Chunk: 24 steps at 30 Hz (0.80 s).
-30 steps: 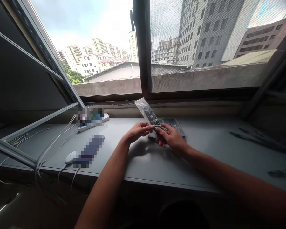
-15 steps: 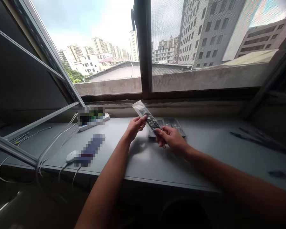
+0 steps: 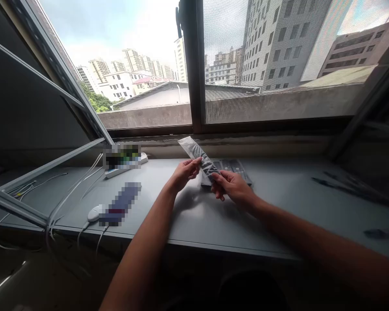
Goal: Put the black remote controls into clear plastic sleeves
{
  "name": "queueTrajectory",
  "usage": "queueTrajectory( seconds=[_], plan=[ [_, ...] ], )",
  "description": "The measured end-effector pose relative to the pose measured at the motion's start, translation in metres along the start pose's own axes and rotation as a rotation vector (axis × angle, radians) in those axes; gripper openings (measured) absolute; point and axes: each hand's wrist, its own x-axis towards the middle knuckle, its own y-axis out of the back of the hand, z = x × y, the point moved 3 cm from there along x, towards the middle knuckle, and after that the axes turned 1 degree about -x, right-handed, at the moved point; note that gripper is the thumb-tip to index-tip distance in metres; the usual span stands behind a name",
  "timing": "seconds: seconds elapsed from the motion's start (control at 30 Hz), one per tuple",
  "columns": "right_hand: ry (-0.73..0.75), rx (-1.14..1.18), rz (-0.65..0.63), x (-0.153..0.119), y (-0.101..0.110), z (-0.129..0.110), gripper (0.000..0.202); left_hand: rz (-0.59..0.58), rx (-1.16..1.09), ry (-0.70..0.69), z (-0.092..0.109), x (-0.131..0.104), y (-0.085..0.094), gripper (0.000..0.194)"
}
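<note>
Both my hands hold a long dark remote control (image 3: 206,165) in a clear plastic bag, tilted above the desk with the bag's loose end (image 3: 188,144) up and to the left. My left hand (image 3: 186,172) pinches the bag's edge near its middle, thumb on top. The lower right end is gripped by my right hand (image 3: 229,185), whose fingers cover that end. Behind and below lie more dark, plastic-wrapped remote controls (image 3: 235,166), side by side on the desk and partly hidden by my right hand.
The grey desk (image 3: 278,203) runs beneath a window. On its left are a white power strip (image 3: 126,167), a blurred-out dark blue flat thing (image 3: 121,205), a white round charger (image 3: 94,213) and white cables. Dark thin bundles (image 3: 340,185) lie right. A metal frame (image 3: 22,203) stands left.
The bagged remote control has turned slightly in my hands, so the round dots that showed on it are no longer seen. My left hand sits slightly further right along the bag.
</note>
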Motion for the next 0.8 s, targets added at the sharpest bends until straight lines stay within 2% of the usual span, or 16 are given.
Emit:
queueTrajectory(
  seconds=[0.33,0.5,0.63,0.8],
  plan=[
    [-0.078,-0.044,-0.047,-0.002,-0.002,0.001,0.06,0.165,-0.055,0.009,-0.002,0.002,0.002,0.056],
    [-0.094,-0.073,-0.059,-0.003,-0.001,0.002,0.06,0.183,-0.096,-0.023,-0.001,0.003,0.005,0.051],
    [-0.055,-0.054,-0.051,-0.004,-0.003,-0.004,0.062,0.212,-0.211,-0.038,-0.002,0.008,0.01,0.048],
    [-0.03,0.016,-0.11,-0.006,-0.01,-0.01,0.057,0.218,-0.319,-0.01,-0.002,0.011,0.015,0.044]
  ],
)
